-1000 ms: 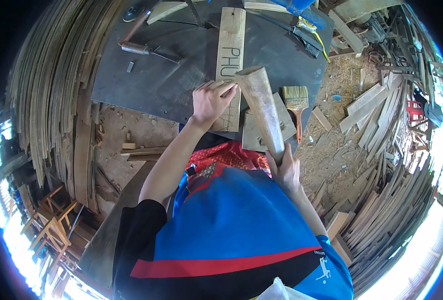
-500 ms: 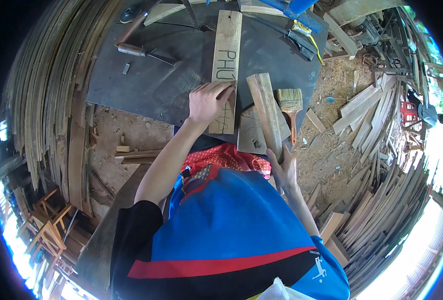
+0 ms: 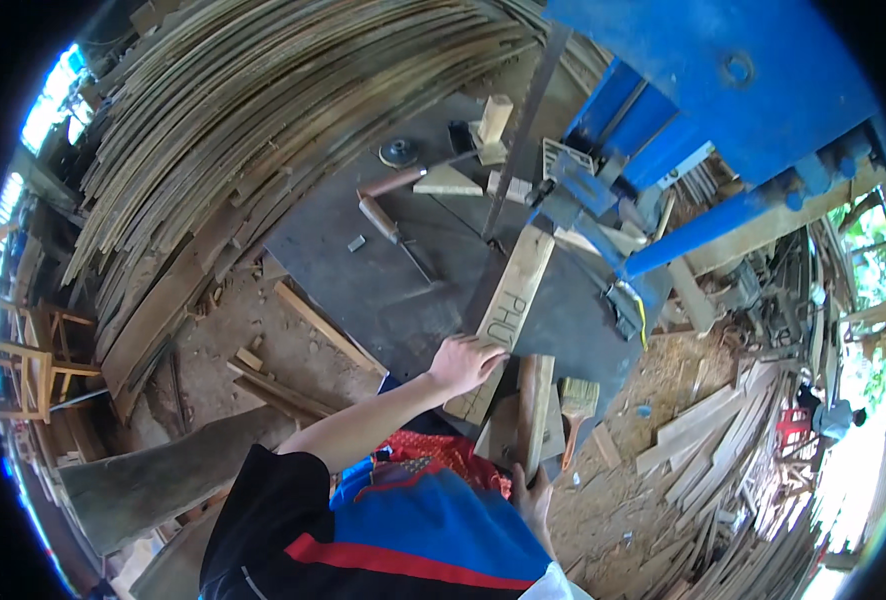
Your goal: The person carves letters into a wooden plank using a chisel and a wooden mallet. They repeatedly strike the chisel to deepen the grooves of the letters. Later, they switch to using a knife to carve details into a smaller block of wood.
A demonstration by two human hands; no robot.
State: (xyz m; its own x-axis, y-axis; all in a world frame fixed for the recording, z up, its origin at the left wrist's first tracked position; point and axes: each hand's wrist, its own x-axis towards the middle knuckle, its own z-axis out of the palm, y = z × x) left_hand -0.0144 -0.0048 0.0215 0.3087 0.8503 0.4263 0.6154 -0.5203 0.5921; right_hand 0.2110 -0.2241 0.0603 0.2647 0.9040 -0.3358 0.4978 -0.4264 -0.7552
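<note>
My left hand (image 3: 466,364) has its fingers curled over a pale board (image 3: 526,262) with dark hand-drawn letters, lying on the dark metal tabletop (image 3: 353,285). At the table's near edge my right hand (image 3: 531,498) grips the lower end of a thick wooden bar (image 3: 535,395), whose upper end is beside the board. Under that bar is a squarish wooden piece (image 3: 501,430), and just right of it a wide paintbrush (image 3: 578,400). Farther back lie wooden-handled tools (image 3: 381,218) and a dark tool with a yellow tape measure (image 3: 629,312).
A large blue machine (image 3: 723,90) with an upright blade (image 3: 508,175) stands over the table's back. Long planks (image 3: 263,130) are stacked at the upper left, wooden chair frames (image 3: 33,370) at the far left, loose boards (image 3: 703,430) and a red object (image 3: 793,430) at the right.
The camera has swung upward, bringing far more of the blue machine and plank stack into view and shifting the table lower. Both hands keep their holds; the bar's top has settled right beside the board.
</note>
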